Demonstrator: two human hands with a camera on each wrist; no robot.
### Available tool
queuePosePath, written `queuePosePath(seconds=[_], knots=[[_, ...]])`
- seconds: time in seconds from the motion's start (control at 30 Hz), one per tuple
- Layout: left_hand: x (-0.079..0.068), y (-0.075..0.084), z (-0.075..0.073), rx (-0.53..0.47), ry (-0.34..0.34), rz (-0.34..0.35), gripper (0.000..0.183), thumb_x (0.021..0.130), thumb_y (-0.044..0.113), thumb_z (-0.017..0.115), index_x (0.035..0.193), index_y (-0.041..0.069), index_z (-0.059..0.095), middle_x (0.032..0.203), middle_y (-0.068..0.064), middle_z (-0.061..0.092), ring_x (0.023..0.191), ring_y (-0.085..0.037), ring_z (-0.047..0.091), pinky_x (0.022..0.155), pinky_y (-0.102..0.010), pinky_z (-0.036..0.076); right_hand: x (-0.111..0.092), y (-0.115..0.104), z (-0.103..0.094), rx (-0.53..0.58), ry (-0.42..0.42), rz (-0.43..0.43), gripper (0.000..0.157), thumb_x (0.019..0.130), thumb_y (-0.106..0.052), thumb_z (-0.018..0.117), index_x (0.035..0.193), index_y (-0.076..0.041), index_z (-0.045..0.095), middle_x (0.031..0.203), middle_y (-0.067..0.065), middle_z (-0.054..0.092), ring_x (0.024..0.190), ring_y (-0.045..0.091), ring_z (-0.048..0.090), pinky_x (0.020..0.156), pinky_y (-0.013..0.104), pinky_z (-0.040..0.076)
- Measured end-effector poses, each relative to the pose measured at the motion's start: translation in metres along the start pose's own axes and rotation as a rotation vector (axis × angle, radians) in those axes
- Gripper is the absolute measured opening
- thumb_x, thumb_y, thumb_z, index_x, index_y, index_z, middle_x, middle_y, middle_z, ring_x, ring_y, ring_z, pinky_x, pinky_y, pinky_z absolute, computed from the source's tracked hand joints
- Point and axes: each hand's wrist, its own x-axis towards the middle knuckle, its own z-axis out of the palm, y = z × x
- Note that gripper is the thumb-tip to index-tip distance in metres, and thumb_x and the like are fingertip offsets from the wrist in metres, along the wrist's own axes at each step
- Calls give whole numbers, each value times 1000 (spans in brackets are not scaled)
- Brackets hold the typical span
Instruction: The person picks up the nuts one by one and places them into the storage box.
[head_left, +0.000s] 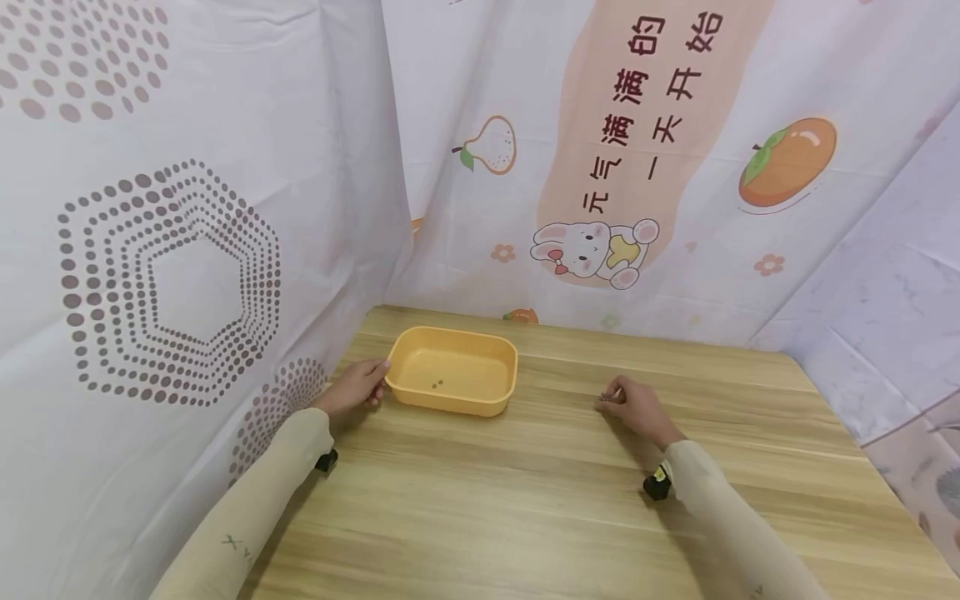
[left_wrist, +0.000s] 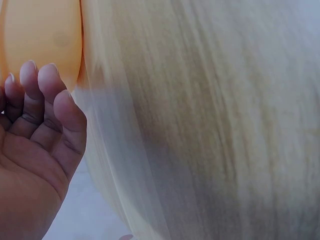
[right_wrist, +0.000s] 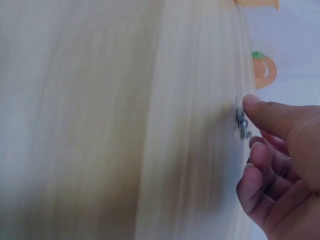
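A yellow plastic tray (head_left: 491, 407) stands toward the back left of the wooden table. My left hand (head_left: 356, 387) holds its left end, thumb at the rim and fingers curled against the outer wall; the left wrist view shows those fingertips close by the tray's side (left_wrist: 42, 30). Two tiny dark pieces (head_left: 437, 384) lie on the tray floor. Right of the tray, my right hand (head_left: 636, 408) is low over the table. Small shiny metal nuts (right_wrist: 241, 119) sit in a cluster at its fingertips, between the thumb and the parted, bent fingers.
The wood-grain table (head_left: 480, 508) runs back to a printed white curtain (head_left: 465, 225). Another white curtain (head_left: 330, 167) with dotted patterns hangs close along the left side, near my left arm. Black wrist cameras (head_left: 657, 483) sit under both sleeves.
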Motion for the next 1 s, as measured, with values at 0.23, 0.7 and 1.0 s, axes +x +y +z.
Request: queuePosePath(seconds=[0.23, 0.7, 1.0], knots=[[1, -1, -2, 0, 12, 0, 41, 104, 38, 36, 97, 2, 54, 81, -17, 56, 62, -19, 52, 53, -27, 49, -4, 8, -7, 48, -59, 61, 35, 83, -41, 73, 93, -10, 60, 79, 2, 62, 57, 14, 54, 51, 29, 47], [3, 0, 0, 33, 23, -17, 38, 105, 34, 35, 94, 3, 53, 75, -11, 55, 59, -18, 53, 52, -28, 49, -5, 7, -5, 68, -129, 56, 21, 88, -33, 69, 91, -12, 66, 78, -1, 64, 55, 14, 55, 50, 29, 48], [2, 0, 0, 28, 19, -9, 39, 105, 35, 35, 95, 2, 52, 78, -15, 56, 60, -18, 53, 51, -27, 48, -4, 5, -4, 73, -145, 59, 20, 89, -32, 68, 92, -12, 65, 80, -1, 64, 57, 15, 56, 50, 31, 49]])
